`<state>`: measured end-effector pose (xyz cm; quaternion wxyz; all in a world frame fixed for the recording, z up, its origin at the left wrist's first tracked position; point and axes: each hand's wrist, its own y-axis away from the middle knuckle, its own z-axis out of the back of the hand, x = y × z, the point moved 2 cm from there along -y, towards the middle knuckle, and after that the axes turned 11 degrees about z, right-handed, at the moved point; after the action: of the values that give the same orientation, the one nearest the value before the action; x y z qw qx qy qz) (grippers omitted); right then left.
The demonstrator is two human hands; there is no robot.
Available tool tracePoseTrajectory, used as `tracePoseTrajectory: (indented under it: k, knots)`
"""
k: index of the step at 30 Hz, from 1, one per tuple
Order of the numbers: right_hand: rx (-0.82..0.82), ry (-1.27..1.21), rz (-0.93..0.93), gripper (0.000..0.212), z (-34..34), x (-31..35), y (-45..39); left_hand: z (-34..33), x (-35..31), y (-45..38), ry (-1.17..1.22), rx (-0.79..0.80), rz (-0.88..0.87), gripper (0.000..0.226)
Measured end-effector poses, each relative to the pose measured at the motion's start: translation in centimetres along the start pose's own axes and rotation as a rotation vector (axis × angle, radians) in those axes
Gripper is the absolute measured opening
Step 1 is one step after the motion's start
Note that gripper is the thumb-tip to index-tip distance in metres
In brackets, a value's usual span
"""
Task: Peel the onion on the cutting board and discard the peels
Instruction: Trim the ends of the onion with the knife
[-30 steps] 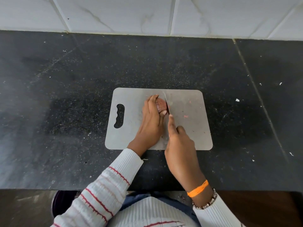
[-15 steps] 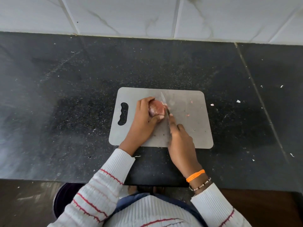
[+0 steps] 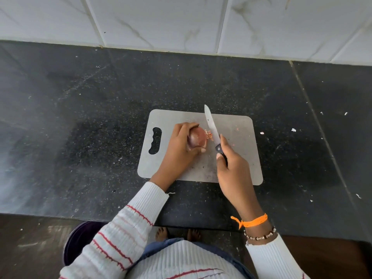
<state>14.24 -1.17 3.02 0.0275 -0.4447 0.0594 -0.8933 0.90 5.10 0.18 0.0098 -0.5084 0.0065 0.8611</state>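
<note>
A reddish-brown onion lies on a grey cutting board in the middle of the black counter. My left hand grips the onion from the left, fingers over its top and thumb below. My right hand is closed on the dark handle of a knife, whose pale blade points away from me just right of the onion. A small scrap of orange peel hangs at the onion's right end, beside the blade.
The black stone counter carries scattered crumbs and small white bits on the right. A white tiled wall rises behind. Below the counter's front edge, a dark purple bucket stands on the floor at lower left.
The knife has come away from the onion's end and its blade now lies in plain sight, tilted and pointing away. My left hand has turned the onion, showing more of its skin.
</note>
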Motion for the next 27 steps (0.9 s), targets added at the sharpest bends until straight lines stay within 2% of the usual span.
tracePoseTrajectory:
  k: [3,5,7,11,15,17,21,24,27]
  knots:
    - [0.030,0.139,0.094,0.052,-0.5,1.1,1.1,0.1,-0.2,0.2,0.005,-0.034,-0.006,0.058]
    - [0.033,0.174,0.104,0.053,-0.7,1.0,1.3,0.5,-0.2,0.2,0.030,-0.028,0.004,0.044]
    - [0.019,0.180,0.087,0.052,-0.4,0.6,1.3,0.9,-0.1,0.1,0.030,-0.003,0.015,0.041]
    - [0.019,0.198,0.105,0.052,0.0,0.6,2.1,1.1,0.0,0.2,0.071,0.111,0.149,0.061]
    - [0.032,0.222,0.115,0.053,0.3,1.0,3.1,1.2,0.4,0.6,0.130,0.152,0.182,0.064]
    - [0.019,0.224,0.115,0.053,0.5,1.2,3.4,1.1,0.3,1.1,0.160,0.127,0.172,0.067]
    - [0.006,0.217,0.098,0.054,0.5,1.6,3.5,0.5,-0.2,1.3,0.018,0.003,-0.007,0.066]
    - [0.012,0.204,0.080,0.054,0.4,1.6,3.6,0.3,-0.1,1.3,0.040,-0.045,-0.007,0.065]
    - [0.024,0.213,0.075,0.056,0.4,1.8,3.9,0.5,-0.4,1.4,0.083,-0.055,0.007,0.050]
